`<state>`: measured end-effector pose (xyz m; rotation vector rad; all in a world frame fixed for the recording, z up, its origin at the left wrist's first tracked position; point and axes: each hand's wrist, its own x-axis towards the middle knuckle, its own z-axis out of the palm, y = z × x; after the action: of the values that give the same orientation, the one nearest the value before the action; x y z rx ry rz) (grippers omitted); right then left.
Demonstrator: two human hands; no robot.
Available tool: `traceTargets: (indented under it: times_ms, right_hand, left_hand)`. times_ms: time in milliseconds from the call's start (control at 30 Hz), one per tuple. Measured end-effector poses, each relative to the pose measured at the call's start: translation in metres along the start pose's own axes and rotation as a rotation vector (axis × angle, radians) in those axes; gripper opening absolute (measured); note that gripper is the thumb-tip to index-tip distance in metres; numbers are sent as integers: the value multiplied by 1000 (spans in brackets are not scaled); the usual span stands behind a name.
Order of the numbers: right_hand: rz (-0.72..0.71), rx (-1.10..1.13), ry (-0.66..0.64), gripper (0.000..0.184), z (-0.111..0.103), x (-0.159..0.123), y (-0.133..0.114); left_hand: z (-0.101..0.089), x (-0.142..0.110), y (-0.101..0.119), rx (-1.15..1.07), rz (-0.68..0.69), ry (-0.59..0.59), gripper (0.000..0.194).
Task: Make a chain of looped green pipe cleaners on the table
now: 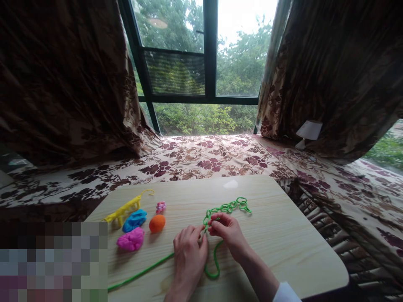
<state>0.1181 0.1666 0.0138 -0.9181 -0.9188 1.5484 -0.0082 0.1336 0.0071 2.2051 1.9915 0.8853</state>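
Observation:
A long green cord-like strand [141,273] runs from the lower left under my left hand [190,251]. It bends in a loose curve in front of my right hand [229,233]. At its far end lies a chain of small green loops [228,206], stretching away to the right on the table. My left thumb and forefinger close on the strand at the near end of this chain. My right fingertips pinch together just beside them, at the same loop. Whether the strand is soft clay or cord, I cannot tell.
On the light wooden table [292,251], left of my hands, lie an orange ball [157,224], a pink lump [130,239], a blue lump [134,220], a small pink-and-white piece [160,207] and a yellow long shape [124,209]. A white lamp [309,131] stands by the curtain.

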Motion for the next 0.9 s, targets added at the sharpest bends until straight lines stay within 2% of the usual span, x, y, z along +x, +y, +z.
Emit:
traceTargets:
  times_ms: [333, 533, 733, 900]
  right_hand:
    - [-29, -87, -28, 26, -2, -1, 3]
    - [-131, -306, -35, 16, -3, -1, 4]
    - [-263, -572, -61, 18, 3, -5, 4]
    - [-325, -706, -82, 15, 3, -6, 7]
  left_hand:
    - [2, 3, -1, -159, -94, 49, 10]
    - [-6, 1, -7, -248, -125, 56, 9]
    - [-14, -1, -8, -351, -145, 60, 10]
    - [-16, -6, -10, -438, -200, 42, 11]
